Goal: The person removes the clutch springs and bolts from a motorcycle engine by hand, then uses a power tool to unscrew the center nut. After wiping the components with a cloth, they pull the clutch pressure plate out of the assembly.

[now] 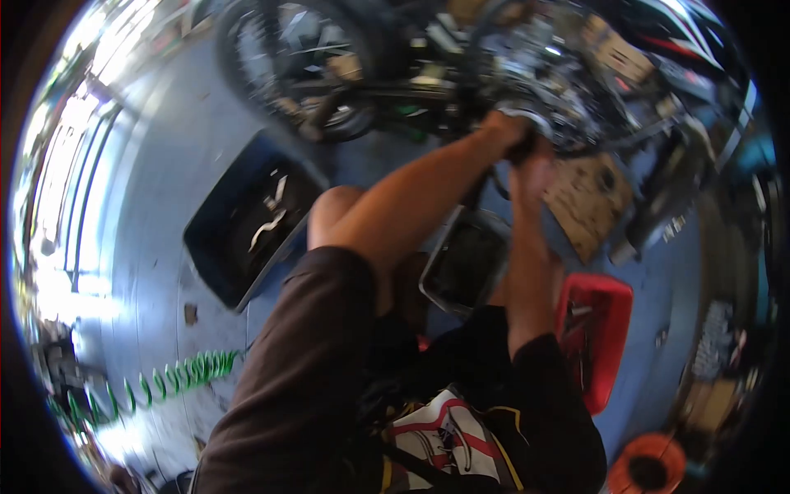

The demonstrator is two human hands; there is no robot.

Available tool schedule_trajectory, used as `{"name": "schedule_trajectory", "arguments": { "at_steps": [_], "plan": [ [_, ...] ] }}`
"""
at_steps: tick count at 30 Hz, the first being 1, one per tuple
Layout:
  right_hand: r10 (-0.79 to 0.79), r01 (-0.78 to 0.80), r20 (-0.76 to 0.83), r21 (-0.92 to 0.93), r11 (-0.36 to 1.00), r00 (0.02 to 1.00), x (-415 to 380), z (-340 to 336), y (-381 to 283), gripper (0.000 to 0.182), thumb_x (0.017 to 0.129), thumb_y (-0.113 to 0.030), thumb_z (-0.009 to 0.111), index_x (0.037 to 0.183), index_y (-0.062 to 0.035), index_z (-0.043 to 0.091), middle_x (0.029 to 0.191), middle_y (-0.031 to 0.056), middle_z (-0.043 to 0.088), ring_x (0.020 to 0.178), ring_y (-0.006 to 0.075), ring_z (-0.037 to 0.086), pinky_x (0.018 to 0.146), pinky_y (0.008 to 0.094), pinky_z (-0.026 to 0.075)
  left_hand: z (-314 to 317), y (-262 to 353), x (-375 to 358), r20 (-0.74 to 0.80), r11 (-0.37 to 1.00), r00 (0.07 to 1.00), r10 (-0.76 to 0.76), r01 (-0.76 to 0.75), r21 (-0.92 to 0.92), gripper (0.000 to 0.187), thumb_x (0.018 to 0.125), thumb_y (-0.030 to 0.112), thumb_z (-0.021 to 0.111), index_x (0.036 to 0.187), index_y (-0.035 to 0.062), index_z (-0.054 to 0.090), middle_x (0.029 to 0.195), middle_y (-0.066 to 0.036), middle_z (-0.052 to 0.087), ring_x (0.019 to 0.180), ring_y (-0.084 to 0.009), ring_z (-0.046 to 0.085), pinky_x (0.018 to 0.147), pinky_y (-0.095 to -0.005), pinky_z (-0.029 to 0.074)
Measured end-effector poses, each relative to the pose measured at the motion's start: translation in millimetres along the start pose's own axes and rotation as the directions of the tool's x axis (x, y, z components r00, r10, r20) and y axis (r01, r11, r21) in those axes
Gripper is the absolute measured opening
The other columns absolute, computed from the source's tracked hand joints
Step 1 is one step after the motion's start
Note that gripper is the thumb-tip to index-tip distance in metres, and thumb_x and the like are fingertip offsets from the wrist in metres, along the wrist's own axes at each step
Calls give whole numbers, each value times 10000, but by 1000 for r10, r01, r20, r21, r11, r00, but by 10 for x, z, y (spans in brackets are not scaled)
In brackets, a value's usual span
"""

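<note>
Both my arms reach forward to the engine area of a motorcycle (568,99). My left hand (506,132) is at a round metallic part (527,111) on the engine's near side; its fingers are hidden and blurred. Just beside and below it, my right hand (536,169) is smeared by motion, close to a dark part. Whether either hand holds anything does not show. Under my forearms, a grey tray (425,276) with dark contents stands on the floor between my legs. A stained piece of cardboard (588,206) lies to the right of my right hand.
A dark bin (197,235) with loose items stands at the left, and a red bin (613,337) with tools at the right. A green coiled hose (173,379) crosses the lower left floor. An orange container (666,457) is at the lower right. A wheel (247,66) lies upper left.
</note>
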State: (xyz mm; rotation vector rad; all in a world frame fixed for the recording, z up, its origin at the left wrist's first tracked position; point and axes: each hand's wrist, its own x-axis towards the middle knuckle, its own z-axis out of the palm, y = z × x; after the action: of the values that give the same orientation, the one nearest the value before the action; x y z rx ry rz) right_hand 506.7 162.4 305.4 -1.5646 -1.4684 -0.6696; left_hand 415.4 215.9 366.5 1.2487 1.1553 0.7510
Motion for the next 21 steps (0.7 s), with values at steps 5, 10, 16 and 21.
{"name": "schedule_trajectory", "arguments": {
  "at_steps": [5,10,16,21],
  "plan": [
    [250,-251,62,4,968,966,42,-107,-125,201,711,-173,691,850,-64,596,814,142,611,712,345,613,601,431,503,12,-35,66,47,957,973,-226,231,-177,400,820,238,633,1062,-78,594,978,-158,627,855,-248,627,717,-387,514],
    [131,-130,-3,129,983,991,109,-197,-212,172,751,-167,662,817,-38,570,792,166,600,703,374,607,588,453,498,35,-23,64,-13,946,976,-219,209,-249,323,839,200,624,1013,-72,607,937,-130,630,778,-225,624,664,-384,517],
    [272,-274,33,124,954,962,71,-138,-162,156,754,-152,659,815,-31,581,792,183,599,714,389,601,621,466,495,-6,-117,137,103,929,980,-169,193,-314,410,784,215,637,1061,-84,587,995,-162,627,841,-230,618,706,-382,503],
    [149,-141,-14,244,960,989,108,-191,-196,131,788,-152,637,830,-33,600,798,193,608,727,398,601,636,478,488,18,-71,101,60,908,977,-203,210,-362,255,863,117,572,1028,-78,578,940,-141,617,790,-237,621,671,-374,520]
  ]
}}
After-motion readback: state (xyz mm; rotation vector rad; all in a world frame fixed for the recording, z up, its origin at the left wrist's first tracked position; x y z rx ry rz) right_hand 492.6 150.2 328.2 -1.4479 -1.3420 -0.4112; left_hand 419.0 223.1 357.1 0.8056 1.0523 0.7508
